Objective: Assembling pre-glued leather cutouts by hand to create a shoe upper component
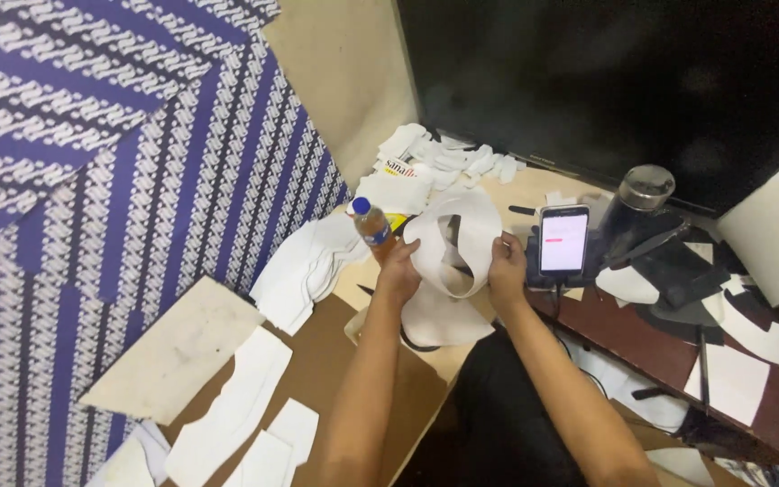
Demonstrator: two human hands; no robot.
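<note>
My left hand (398, 269) and my right hand (507, 267) together hold up a curved white cut-out piece (466, 236) with a hole in its middle. Each hand grips one side of it. More flat white pieces (439, 320) lie right under it on a pale board (358, 287). A small plastic bottle with a blue cap (371, 225) stands just left of my left hand. A lit phone (563, 239) is propped upright just right of my right hand.
A blue-and-white patterned cloth (92, 180) covers the left. Several white pieces (236, 406) lie on brown card at lower left. Behind stand a dark screen (624, 81), a pile of white scraps (444, 160), a clear jar (637, 203) and black and white cut pieces (705, 307).
</note>
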